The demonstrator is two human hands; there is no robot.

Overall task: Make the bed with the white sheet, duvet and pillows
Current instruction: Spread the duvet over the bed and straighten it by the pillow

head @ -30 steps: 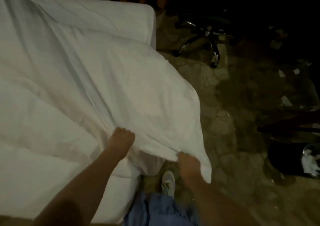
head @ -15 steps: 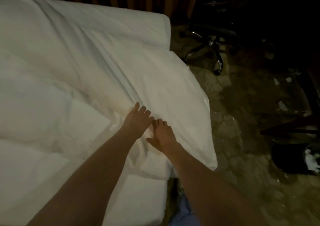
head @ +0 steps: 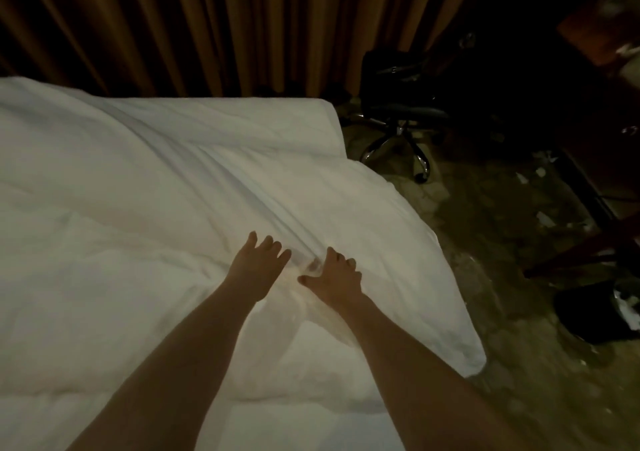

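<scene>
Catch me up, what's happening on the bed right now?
A person is making the bed. Both hands lie side by side on the white duvet near its corner: the left hand flat with fingers spread, the right hand at a long fold running diagonally across it. The corner overhangs the bed edge above the floor. No pillows are in view. An office chair stands by the curtain.

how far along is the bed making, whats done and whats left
Done: the white duvet is spread over the bed. In hand: the left hand and right hand press flat on it beside a long crease, smoothing. Left: that crease, and the corner hanging off the bed's edge over the floor. No pillows are in view, so they probably remain to be placed.
</scene>
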